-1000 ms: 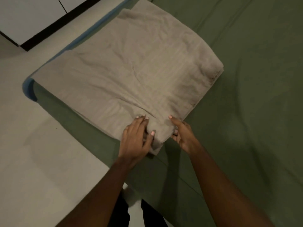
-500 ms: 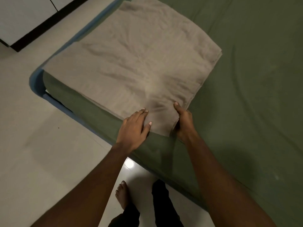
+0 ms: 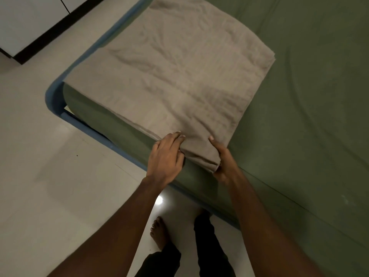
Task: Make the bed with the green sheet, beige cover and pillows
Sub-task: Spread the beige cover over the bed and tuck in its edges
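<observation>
Head view, looking down on one corner of a bed. Most of the field is filled by the sheet [image 3: 299,116], green, which is spread over the mattress and drawn down its near side; shallow creases are seen across it at right. The floor [image 3: 50,186], pale and glossy, is shown at left and below, and a bright spot of reflected light is seen on it between the forearms. The cover [image 3: 179,76], beige and folded into a thick, wrinkled square, is laid on the sheet at the bed's corner; its left edge is set along the mattress edge and its near corner is drawn slightly over the side. The frame [image 3: 54,96], blue with a rounded corner, is seen beneath the mattress along the left and near sides. A cabinet [image 3: 30,21], white with a black base, is cut off at upper left. The cover's near corner is held by both hands. The left hand [image 3: 164,159] is placed on the corner's left side, with its fingers bent over the folded edge and its thumb tucked against the layers. The right hand [image 3: 223,162] is closed on the corner's right side, with the thumb laid on top and the fingers hidden beneath the cloth. Dark trousers [image 3: 207,246] and a bare foot [image 3: 157,232] are seen on the floor below.
</observation>
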